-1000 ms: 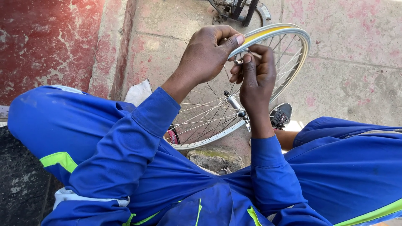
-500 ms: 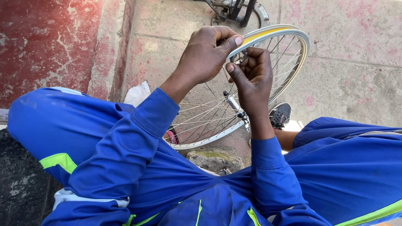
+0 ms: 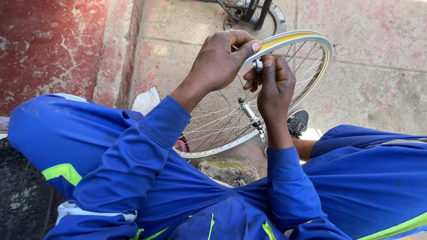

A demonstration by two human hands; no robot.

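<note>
A silver spoked bicycle wheel with a yellow strip inside its rim stands tilted between my knees. My left hand grips the near top of the rim, thumb pressed on its edge. Right beside it, my right hand pinches a small silver tool set on a spoke at the rim. The axle sticks out at the wheel's middle. Both arms wear blue sleeves.
My blue-trousered legs with green stripes frame the wheel. A black shoe rests under the rim, a stone lies by my lap. Bicycle parts stand on the concrete floor ahead. A red painted step rises at left.
My right hand has turned at the rim, knuckles now facing me, fingers closed on the small tool. My left hand and the wheel have hardly shifted.
</note>
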